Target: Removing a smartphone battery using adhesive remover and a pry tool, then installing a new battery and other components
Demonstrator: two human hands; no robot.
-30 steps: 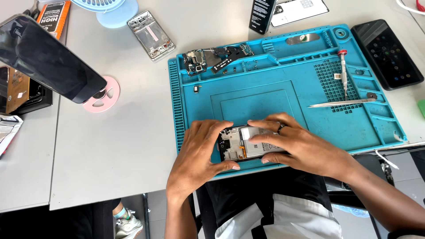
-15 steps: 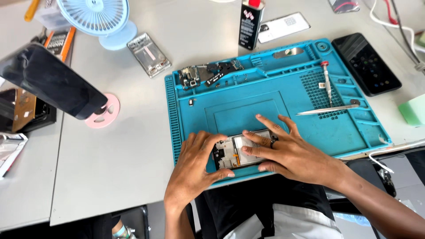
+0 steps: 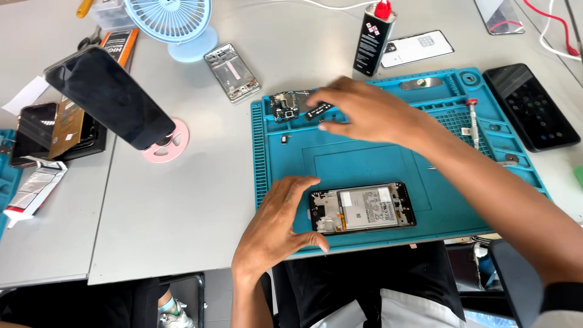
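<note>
A pale grey table [image 3: 182, 206] fills most of the view, its top smooth and evenly lit by bright, soft light that throws only faint shadows. A seam runs down its left part, where a second grey table [image 3: 42, 243] of the same height butts against it. Below the near edge of the table, dark floor shows, along with the black frame of a chair [image 3: 182, 282] under the near left corner. No walls or windows can be seen.
</note>
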